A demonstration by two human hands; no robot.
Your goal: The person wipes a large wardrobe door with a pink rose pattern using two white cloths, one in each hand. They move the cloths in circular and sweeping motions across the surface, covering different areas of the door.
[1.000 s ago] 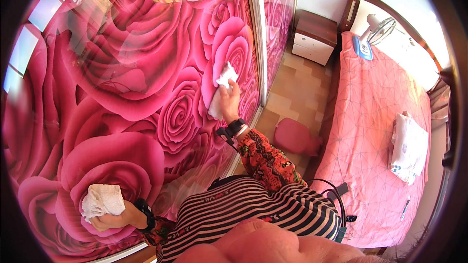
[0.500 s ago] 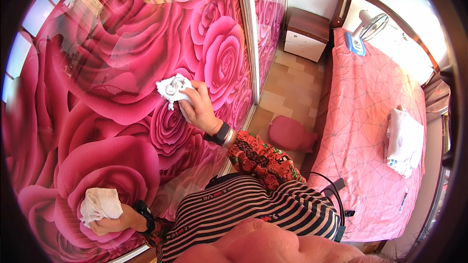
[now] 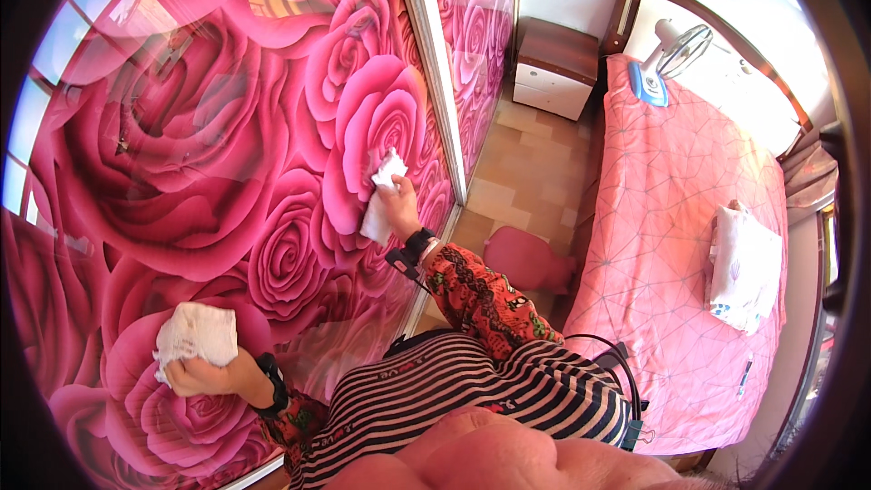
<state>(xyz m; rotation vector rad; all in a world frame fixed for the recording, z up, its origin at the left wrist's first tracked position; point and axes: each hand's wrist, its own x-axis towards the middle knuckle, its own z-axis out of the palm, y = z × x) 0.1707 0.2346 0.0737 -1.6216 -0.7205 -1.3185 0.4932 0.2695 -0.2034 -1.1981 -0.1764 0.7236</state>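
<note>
My right hand [image 3: 400, 207] is closed on a crumpled white cloth [image 3: 374, 221], which lies against a glossy rose-patterned sliding door panel [image 3: 181, 172] near its right-hand frame. A tuft of the cloth sticks out above my fingers. Lower left, my left hand [image 3: 207, 376] grips a second, off-white folded cloth [image 3: 201, 331]; its fingers curl round the lower edge. That cloth is in front of the panel's big pink rose, and whether it touches the surface I cannot tell. Both wrists wear dark bands.
A pale metal door frame [image 3: 434, 54] divides the panels. To the right stands a bed [image 3: 671, 245] with pink bedding, a blue-based fan [image 3: 648, 83] and a folded white bundle [image 3: 746, 268]. A pink stool [image 3: 522, 259] and a nightstand [image 3: 555, 73] stand beside it.
My right hand has slid its cloth rightward and down in the picture, toward the door frame. My left hand has risen slightly with its cloth. The view has shifted a little.
</note>
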